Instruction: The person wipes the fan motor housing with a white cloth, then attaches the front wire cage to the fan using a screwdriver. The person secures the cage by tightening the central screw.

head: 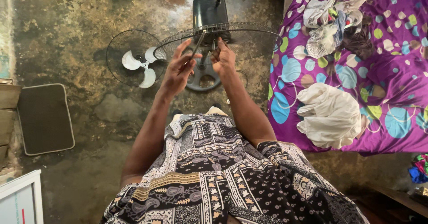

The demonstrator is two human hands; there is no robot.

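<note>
Wire fan guard (pixel 249 39), the rear cage of a dismantled fan, stands in front of the person at the far middle of the scene, still mounted before the dark motor housing (pixel 209 10). The left hand (pixel 178 70) is closed around a slim dark tool (pixel 197 45), apparently a screwdriver, whose tip points in at the hub. The right hand (pixel 223 59) pinches something small at the centre of the cage; what it grips cannot be made out. The two hands sit near each other but apart.

The guard looks light and springy, thin wire that would bend if squeezed, so the stiffer outer rim or the hub ring seems the safer hold. The motor housing probably carries most of the weight.

Below the hands lies the round base (pixel 203 79) on the stained concrete floor (pixel 80 32). To the left lies the front grille (pixel 133 56) with the pale three-blade propeller (pixel 140 65) on it. Further left is a dark mat (pixel 44 117). To the right, a purple spotted sheet (pixel 392 85) holds heaps of clothes (pixel 332 114).
</note>
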